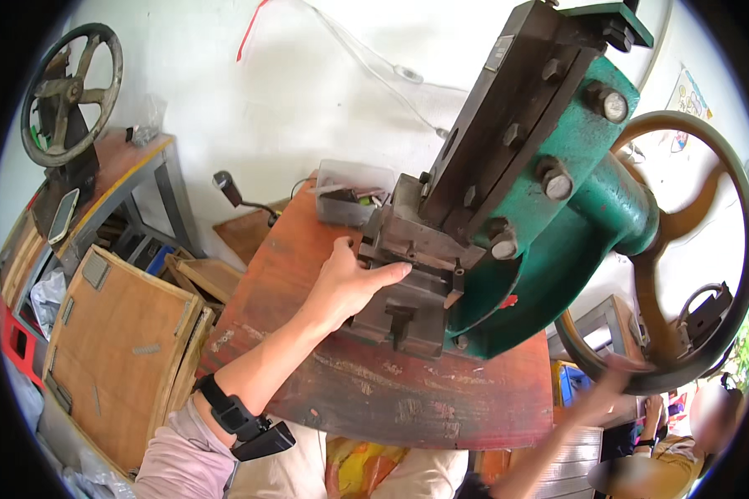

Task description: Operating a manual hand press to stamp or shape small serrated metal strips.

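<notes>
Head view shows your left hand reaching up and to the right across the worn red table to the steel die block at the foot of the green hand press. Your thumb lies stretched along the front edge of the block's upper plate, pointing right toward the press frame, and your other fingers curl over the far side of that plate, out of sight, so you cannot tell from here whether they pinch anything small. As seen, the hand is wrapped loosely on the plate's left end rather than spread flat. The die block sits directly to the right of your palm, touching it, its long axis running left to right under the dark slanted ram guide.

Your right hand is well apart from the die, low on the right, at the lower rim of the big handwheel. It is blurred, and you cannot tell whether its fingers are closed on the rim or only resting against it. So the left hand is the nearer one to the die by far, and the right is the nearer one to the wheel.

Just behind your left hand, a clear plastic box of small parts stands on the table, near the block's back corner but not touching your fingers.
</notes>
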Demonstrator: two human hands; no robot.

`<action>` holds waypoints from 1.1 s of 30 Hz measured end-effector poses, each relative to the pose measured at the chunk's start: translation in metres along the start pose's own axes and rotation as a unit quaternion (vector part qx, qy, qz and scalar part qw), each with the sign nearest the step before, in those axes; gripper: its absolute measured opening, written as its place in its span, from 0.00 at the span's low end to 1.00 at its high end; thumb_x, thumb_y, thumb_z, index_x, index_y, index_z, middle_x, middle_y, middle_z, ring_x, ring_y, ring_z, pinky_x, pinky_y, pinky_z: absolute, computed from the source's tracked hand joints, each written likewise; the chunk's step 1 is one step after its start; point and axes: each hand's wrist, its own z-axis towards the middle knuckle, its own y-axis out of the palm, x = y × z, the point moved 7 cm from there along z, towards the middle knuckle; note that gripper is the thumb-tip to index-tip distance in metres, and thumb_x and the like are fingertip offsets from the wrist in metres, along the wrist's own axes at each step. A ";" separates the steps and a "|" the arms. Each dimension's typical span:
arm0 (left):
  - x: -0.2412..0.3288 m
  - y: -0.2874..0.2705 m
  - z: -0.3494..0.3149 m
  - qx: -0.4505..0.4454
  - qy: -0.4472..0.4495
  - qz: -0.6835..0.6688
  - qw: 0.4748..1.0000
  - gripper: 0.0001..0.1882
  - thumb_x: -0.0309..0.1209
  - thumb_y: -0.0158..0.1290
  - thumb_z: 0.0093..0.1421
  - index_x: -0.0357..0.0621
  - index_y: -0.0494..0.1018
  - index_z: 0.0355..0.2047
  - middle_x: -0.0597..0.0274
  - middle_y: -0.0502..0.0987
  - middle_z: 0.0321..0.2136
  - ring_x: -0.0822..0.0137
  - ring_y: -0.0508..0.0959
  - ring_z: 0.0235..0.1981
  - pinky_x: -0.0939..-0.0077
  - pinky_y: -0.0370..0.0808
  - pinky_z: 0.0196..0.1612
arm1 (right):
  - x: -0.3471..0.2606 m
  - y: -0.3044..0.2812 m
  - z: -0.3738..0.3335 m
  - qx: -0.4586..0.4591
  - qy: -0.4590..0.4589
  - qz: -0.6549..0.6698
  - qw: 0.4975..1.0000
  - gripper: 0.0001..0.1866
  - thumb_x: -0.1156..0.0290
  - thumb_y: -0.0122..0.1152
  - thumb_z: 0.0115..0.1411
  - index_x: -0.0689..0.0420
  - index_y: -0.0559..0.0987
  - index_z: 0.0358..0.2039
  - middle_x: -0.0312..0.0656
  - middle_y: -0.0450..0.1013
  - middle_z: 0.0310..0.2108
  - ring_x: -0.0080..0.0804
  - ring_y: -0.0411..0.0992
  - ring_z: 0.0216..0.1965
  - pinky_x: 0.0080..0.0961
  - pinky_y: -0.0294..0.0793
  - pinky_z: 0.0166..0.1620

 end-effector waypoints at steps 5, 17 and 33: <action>0.005 -0.002 -0.002 0.025 0.035 0.035 0.998 0.45 0.44 0.67 0.44 0.20 0.56 0.49 0.40 0.71 0.44 0.58 0.73 0.47 0.71 0.70 0.48 | 0.026 -0.011 0.000 -0.339 -0.032 -0.066 0.938 0.09 0.70 0.58 0.59 0.59 0.69 0.34 0.38 0.69 0.20 0.24 0.69 0.25 0.24 0.71 0.38; 0.015 0.001 -0.012 0.024 -0.008 0.025 0.999 0.47 0.40 0.68 0.44 0.22 0.53 0.52 0.48 0.71 0.40 0.66 0.73 0.38 0.76 0.72 0.41 | -0.024 0.029 0.067 -0.226 0.023 -0.157 0.961 0.26 0.44 0.51 0.59 0.57 0.74 0.25 0.38 0.68 0.22 0.25 0.68 0.24 0.23 0.71 0.34; 0.019 0.004 -0.014 0.033 0.010 0.007 0.999 0.40 0.38 0.66 0.47 0.26 0.56 0.51 0.50 0.72 0.41 0.66 0.74 0.42 0.75 0.71 0.45 | -0.042 0.038 0.104 -0.332 -0.022 -0.108 0.937 0.14 0.58 0.60 0.58 0.55 0.72 0.25 0.27 0.53 0.13 0.13 0.51 0.15 0.13 0.48 0.20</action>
